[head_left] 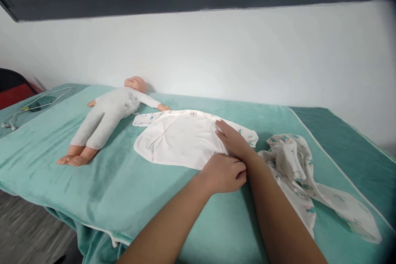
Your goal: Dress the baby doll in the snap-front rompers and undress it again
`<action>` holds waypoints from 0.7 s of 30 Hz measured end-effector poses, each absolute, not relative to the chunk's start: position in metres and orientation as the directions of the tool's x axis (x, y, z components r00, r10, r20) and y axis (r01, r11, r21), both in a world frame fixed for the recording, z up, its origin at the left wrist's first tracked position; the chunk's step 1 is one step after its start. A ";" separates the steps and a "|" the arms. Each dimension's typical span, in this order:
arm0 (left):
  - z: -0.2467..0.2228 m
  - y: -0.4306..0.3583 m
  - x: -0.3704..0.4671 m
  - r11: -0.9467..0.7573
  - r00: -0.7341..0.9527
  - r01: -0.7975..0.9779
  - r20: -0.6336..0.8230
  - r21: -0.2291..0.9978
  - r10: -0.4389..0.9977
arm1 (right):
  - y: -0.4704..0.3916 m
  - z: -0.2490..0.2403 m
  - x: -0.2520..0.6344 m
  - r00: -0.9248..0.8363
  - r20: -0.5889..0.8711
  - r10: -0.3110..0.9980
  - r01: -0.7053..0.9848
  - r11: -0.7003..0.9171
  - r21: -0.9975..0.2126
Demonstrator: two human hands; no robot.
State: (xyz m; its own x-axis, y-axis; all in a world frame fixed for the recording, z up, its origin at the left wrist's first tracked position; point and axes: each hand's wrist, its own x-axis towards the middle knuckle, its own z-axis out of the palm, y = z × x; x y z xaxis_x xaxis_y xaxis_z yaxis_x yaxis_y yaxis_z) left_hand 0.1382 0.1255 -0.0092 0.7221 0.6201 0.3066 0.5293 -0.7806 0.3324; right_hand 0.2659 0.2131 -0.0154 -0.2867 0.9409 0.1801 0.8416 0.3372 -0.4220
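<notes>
Soft glow on the white wall (216,53), faint shadows across the bedding (148,198), dark right corners, floor (27,225) perhaps blurry.

White wall (247,57) under dark window frame (93,2); green-covered platform (102,198) against wall; grey floor (27,222) lower left, seemingly wood-grain

Plush cloth with a soft sheen is seen in the bed cover (108,198). Towards its left edge, the doll (116,103) is finished in smooth, plastic-looking material and matt cloth. Matt cloth is seen in the shirt (182,142) and, near the right edge, the wrinkled garment (291,161).
</notes>
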 end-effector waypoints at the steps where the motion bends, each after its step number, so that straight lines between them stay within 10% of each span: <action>1: -0.009 0.125 0.138 -0.761 0.710 0.548 0.287 0.348 0.643 | 0.214 -0.018 0.265 -0.313 0.172 0.934 0.861 0.356 -0.365; 8: -0.004 0.127 0.135 -0.638 0.579 0.546 0.305 0.543 0.756 | 0.215 -0.025 0.254 -0.326 0.187 0.927 0.932 0.348 -0.100; 21: -0.006 0.120 0.108 -0.393 0.171 0.423 0.354 0.816 0.920 | 0.222 -0.022 0.250 -0.425 0.141 0.894 0.898 0.437 -0.061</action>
